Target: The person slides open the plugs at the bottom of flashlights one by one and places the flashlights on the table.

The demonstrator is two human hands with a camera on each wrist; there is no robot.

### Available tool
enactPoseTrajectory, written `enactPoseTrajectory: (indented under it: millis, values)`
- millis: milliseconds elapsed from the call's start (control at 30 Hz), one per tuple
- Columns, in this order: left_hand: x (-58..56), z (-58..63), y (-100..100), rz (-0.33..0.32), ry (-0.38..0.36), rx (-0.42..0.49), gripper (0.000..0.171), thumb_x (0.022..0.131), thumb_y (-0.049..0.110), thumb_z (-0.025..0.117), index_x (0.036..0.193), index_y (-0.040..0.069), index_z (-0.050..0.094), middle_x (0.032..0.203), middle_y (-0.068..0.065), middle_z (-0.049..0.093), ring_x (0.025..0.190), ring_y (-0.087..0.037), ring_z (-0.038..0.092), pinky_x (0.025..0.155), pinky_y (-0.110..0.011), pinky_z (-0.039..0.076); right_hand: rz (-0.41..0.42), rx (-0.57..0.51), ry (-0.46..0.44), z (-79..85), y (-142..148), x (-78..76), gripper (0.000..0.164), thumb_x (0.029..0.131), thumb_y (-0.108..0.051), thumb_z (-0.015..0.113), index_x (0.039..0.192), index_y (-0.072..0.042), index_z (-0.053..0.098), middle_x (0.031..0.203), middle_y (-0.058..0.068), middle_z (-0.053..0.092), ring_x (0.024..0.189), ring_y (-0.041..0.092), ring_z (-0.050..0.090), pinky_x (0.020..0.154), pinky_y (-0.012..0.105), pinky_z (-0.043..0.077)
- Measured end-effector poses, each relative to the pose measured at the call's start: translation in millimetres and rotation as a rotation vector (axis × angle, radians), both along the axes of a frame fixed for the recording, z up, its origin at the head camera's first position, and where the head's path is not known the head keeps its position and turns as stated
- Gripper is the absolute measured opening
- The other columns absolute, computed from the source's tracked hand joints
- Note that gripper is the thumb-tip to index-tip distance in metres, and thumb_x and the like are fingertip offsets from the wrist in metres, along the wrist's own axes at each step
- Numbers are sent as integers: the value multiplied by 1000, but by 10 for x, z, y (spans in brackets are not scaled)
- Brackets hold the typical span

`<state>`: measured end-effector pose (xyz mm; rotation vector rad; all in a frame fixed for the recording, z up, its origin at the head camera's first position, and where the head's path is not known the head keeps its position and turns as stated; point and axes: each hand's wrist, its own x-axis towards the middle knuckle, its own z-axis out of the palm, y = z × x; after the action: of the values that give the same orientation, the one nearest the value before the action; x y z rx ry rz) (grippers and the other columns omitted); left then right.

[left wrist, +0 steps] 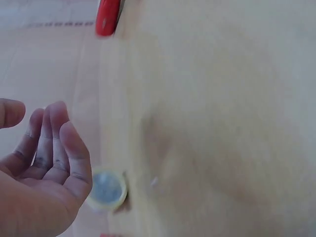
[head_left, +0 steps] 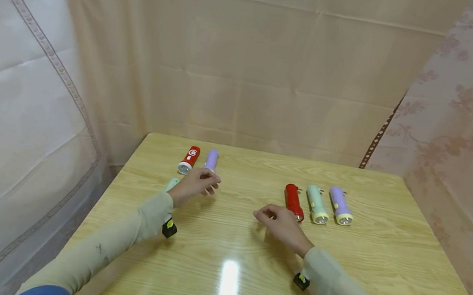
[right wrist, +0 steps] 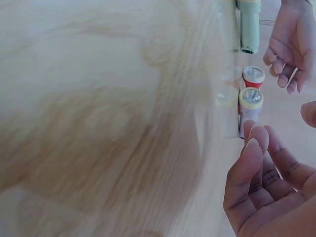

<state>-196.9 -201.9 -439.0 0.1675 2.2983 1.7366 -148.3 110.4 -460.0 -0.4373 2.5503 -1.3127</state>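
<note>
Beige sleeves (head_left: 119, 236) lie nearest us over a wooden table (head_left: 183, 288), where a white-rimmed red flashlight (head_left: 191, 154), a lilac flashlight (head_left: 212, 158) and a half-hidden mint flashlight (head_left: 172, 184) sit at left, with a deep red flashlight (head_left: 293, 200), a pale green flashlight (head_left: 316, 200) and a purple flashlight (head_left: 339, 202) at right. We see the left hand (head_left: 195, 185) and right hand (head_left: 282, 224) hovering, fingers loosely bent, thumbs apart, holding nothing. Only the right wrist view shows us the lilac flashlight's yellow-rimmed lens (right wrist: 252, 95), covered by the left hand in the head view.
</note>
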Motion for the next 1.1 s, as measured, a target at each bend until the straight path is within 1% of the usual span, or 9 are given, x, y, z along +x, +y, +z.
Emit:
enactPoseTrajectory:
  millis: [167,267,433,567,633,733,833,967,1100]
  values:
    - [-229,79,-202,72,14,-7,36,106,25,59,124,-5,64,116,-26,68,95,-30,69,93,-55,53,12,-44,-47,30,-108,-83,44,99,-53,65,112,-13,75,98,7,71,77,29,63,64,34,53]
    - [-328,105,-276,119,1,-1,35,106,24,60,124,-5,65,114,-24,69,97,-32,68,94,-54,53,17,-53,-64,45,-173,-128,43,100,-51,64,114,-11,74,99,8,72,78,28,63,65,36,53]
    - [-469,123,-349,156,-42,2,36,105,23,60,128,-6,64,113,-18,69,99,-31,68,95,-50,54,8,-76,-126,42,-279,-185,42,101,-48,63,116,-10,72,102,7,73,78,27,65,69,37,55]
    - [-583,161,-403,178,-39,-1,35,105,21,59,126,-6,63,114,-21,68,95,-27,68,96,-50,53,8,-105,-166,29,-382,-234,45,102,-49,62,118,-9,71,103,7,74,74,27,64,67,36,54]
    - [-651,178,-427,187,-40,4,34,106,20,58,125,-7,63,113,-22,67,92,-25,67,93,-48,54,13,-117,-175,32,-443,-264,47,101,-50,62,119,-8,71,103,8,74,73,27,63,65,36,53]
    - [-775,181,-444,204,-62,12,32,105,18,58,124,-7,64,108,-20,67,87,-23,66,82,-42,57,13,-139,-180,35,-544,-316,49,101,-50,62,119,-5,70,104,10,74,73,28,62,67,37,55]
    - [-892,172,-440,203,-56,-21,32,104,17,60,123,-8,65,105,-19,68,84,-23,67,76,-39,58,-5,-135,-178,59,-648,-361,50,101,-50,62,119,-5,68,105,10,74,78,29,65,70,37,56]
    - [-990,171,-423,208,-5,-95,28,102,14,61,118,-9,66,108,-23,69,89,-30,70,87,-48,58,-23,-129,-185,74,-786,-421,50,101,-52,61,119,-6,68,105,10,75,75,27,65,65,35,54]
    - [-1043,150,-404,234,-6,-113,26,103,11,59,117,-10,66,114,-28,67,99,-38,68,95,-52,55,-34,-129,-191,40,-913,-485,48,101,-51,62,118,-6,67,102,10,75,65,23,61,56,32,50]
